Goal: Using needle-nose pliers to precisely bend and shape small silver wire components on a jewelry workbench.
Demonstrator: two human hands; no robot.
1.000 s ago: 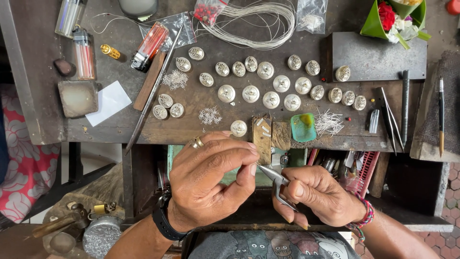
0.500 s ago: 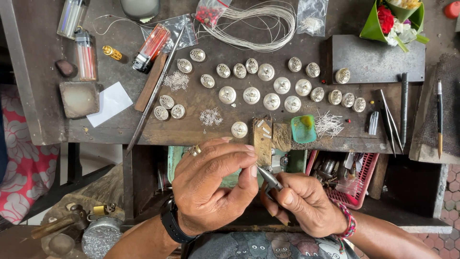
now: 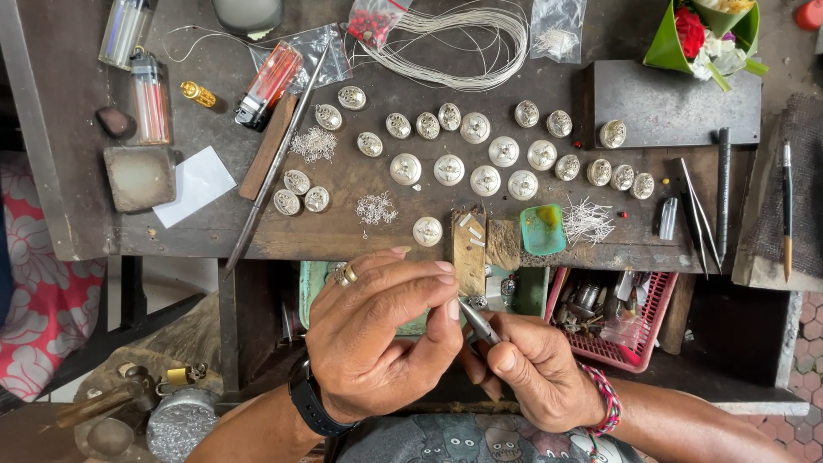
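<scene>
Head camera, looking straight down over a dark, worn wooden workbench (image 3: 360, 231), and both hands are in close below its front edge. The left hand (image 3: 377, 339), rings on one finger and a black watch at the wrist, is curled with thumb and fingertips pinched together right at the tip of the pliers (image 3: 480, 323); whatever sits in that pinch is too small to make out. The right hand (image 3: 536, 369), a beaded bracelet at the wrist, is wrapped tight around the pliers' handles, the slim metal nose pointing up and left into the left fingertips. So the two hands meet at the tool's tip, just under the wooden bench peg (image 3: 469, 249) that juts from the bench edge. Up on the bench, rows of round silver domed pieces (image 3: 484, 167) are spread across the middle, one lying alone beside the peg. A coil of silver wire (image 3: 467, 43) lies at the top, a red lighter (image 3: 267, 84) to its left, a small green dish (image 3: 543, 229) just right of the peg, with a heap of short wire bits (image 3: 590, 221) next to it. A red plastic basket (image 3: 651, 321) of tools sits lower right, under the bench.
</scene>
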